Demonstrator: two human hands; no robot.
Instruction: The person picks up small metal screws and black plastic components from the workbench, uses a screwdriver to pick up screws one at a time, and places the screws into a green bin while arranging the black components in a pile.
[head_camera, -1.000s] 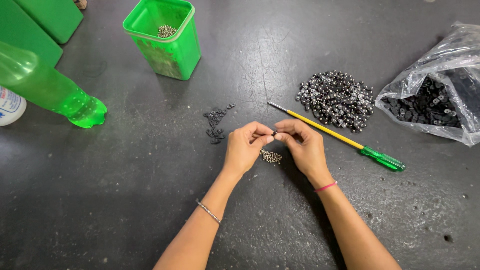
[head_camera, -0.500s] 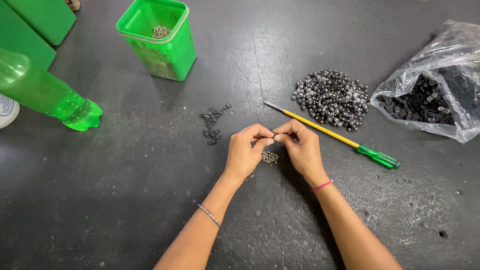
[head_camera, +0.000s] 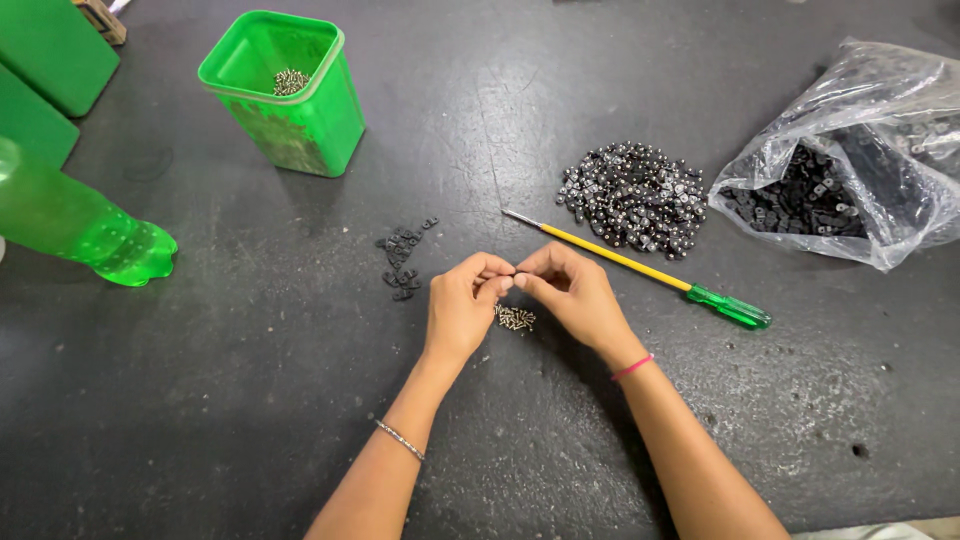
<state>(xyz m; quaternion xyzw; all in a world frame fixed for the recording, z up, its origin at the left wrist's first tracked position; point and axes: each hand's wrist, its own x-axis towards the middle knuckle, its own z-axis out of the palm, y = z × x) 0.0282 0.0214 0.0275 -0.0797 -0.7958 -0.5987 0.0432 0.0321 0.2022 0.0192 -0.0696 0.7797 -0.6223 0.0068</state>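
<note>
Dark grey worktop (head_camera: 250, 400), scuffed, fills my whole feed. Far right of the hands: clear plastic bag (head_camera: 870, 130), open mouth facing them, black small parts inside. Far left: green plastic bottle (head_camera: 75, 225) lying on its side. Up and left of the hands: green tub (head_camera: 290, 100), upright, a few small metal bits at the bottom. Beyond the right hand: heap of dark shiny beads (head_camera: 635, 198). Between that heap and the right hand: screwdriver (head_camera: 640, 268), yellow shaft, green handle, lying diagonal, tip pointing towards the middle of the table. Just left of the left hand: small scatter of black clips (head_camera: 400, 262). Directly under the fingertips, on the top: tiny pile of screws (head_camera: 515, 319).

Left hand (head_camera: 462, 310) and right hand (head_camera: 575, 298) meet fingertip to fingertip above that pile, both pinched shut. Whatever sits between the fingers is too small for me to identify. Thin bracelet on left wrist, pink band on right.
</note>
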